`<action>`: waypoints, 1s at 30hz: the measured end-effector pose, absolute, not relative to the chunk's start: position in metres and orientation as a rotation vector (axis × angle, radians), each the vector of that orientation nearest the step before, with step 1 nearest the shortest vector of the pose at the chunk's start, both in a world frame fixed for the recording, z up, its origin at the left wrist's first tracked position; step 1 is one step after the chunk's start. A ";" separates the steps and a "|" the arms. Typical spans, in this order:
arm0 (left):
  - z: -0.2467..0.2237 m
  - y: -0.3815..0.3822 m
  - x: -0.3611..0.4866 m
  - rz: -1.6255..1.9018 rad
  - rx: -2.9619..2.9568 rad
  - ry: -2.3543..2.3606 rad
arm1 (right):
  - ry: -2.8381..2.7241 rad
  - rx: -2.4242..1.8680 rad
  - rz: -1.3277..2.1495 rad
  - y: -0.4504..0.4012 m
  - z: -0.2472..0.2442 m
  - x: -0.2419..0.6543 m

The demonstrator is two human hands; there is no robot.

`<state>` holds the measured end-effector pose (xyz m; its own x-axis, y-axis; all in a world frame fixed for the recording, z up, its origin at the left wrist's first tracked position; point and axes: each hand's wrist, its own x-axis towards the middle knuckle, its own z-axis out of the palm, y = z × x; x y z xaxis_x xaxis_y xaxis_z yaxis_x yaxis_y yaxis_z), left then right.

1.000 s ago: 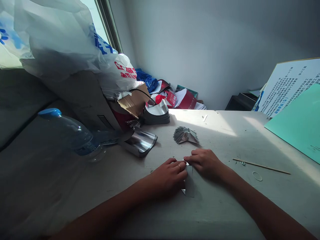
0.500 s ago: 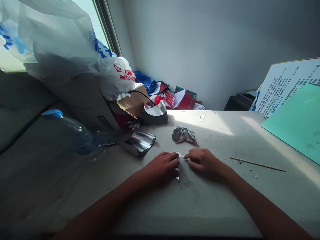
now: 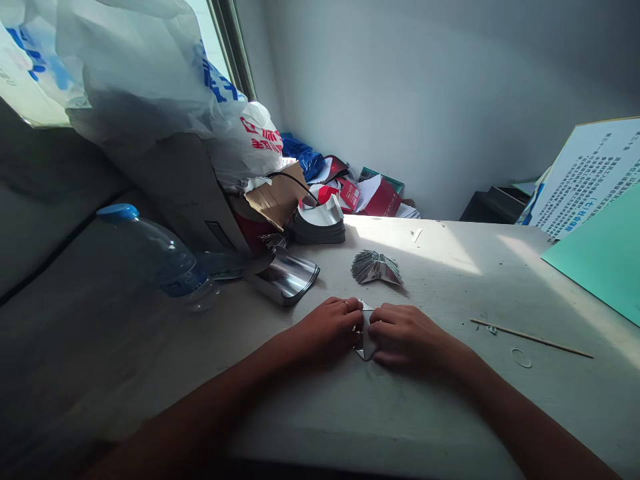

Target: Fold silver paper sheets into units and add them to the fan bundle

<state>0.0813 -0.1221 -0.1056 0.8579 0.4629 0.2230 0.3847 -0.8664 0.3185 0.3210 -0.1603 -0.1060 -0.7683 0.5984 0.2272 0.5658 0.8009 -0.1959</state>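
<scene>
- Sheet (image 3: 368, 333): small, silvery, on the table (image 3: 380, 417), between near and far edges, framed by the two hands. Part-covered; full outline cannot be read.
- Left hand (image 3: 329, 328): fingers bent, holding the sheet at its left side. Thumb grip partly hidden.
- Right hand (image 3: 410, 330): fingers curled in narrow at the sheet's right side. Pinching or only pressing: cannot tell.
- Handling, judged: very light, thin, springy; probably takes a crease and keeps it. Shiny face likely slick under dry fingertips. A hard squeeze could kink or dent it.
- Hold, judged: best by the long sides, left fingers pinning, right fingers bearing on the opposite side. Tips at both ends look pointed and easily bent; the rims may be sharp, so flat pads are safer than sliding along them.
- Bundle (image 3: 377, 270): fanned, silvery, beyond the hands toward the far edge. Many thin layers; would likely splay if taken by one end.
- Stack (image 3: 295, 275): curved, glossy, left of the bundle. The curl suggests springback.
- Stick (image 3: 535, 339) and band (image 3: 521, 358): toward the right edge, apart from the right hand.
</scene>
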 end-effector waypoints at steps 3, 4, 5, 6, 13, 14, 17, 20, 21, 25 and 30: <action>-0.106 -0.120 0.080 0.436 2.753 0.636 | -2.731 -0.824 -0.020 -0.161 -0.106 0.317; -0.106 -0.119 0.079 0.437 2.747 0.628 | -2.733 -0.802 -0.079 -0.161 -0.107 0.316; -0.106 -0.118 0.078 0.431 2.743 0.622 | -2.730 -0.776 -0.125 -0.161 -0.108 0.316; -0.105 -0.118 0.078 0.420 2.740 0.621 | -2.725 -0.750 -0.149 -0.161 -0.108 0.315; -0.099 -0.119 0.074 0.390 2.753 0.624 | -2.679 -0.711 0.057 -0.166 -0.109 0.312; -0.098 -0.119 0.074 0.373 2.756 0.621 | -2.680 -0.715 0.096 -0.167 -0.108 0.311; -0.095 -0.119 0.073 0.332 2.754 0.628 | -2.682 -0.742 0.205 -0.170 -0.108 0.310; -0.092 -0.119 0.073 0.325 2.757 0.631 | -2.646 -0.767 0.317 -0.171 -0.110 0.310; -0.092 -0.120 0.073 0.326 2.759 0.631 | -2.625 -0.772 0.356 -0.171 -0.111 0.310; -0.090 -0.121 0.074 0.337 2.764 0.641 | -2.555 -0.816 0.471 -0.172 -0.111 0.308; -0.090 -0.121 0.075 0.351 2.766 0.617 | -2.511 -0.879 0.496 -0.171 -0.110 0.304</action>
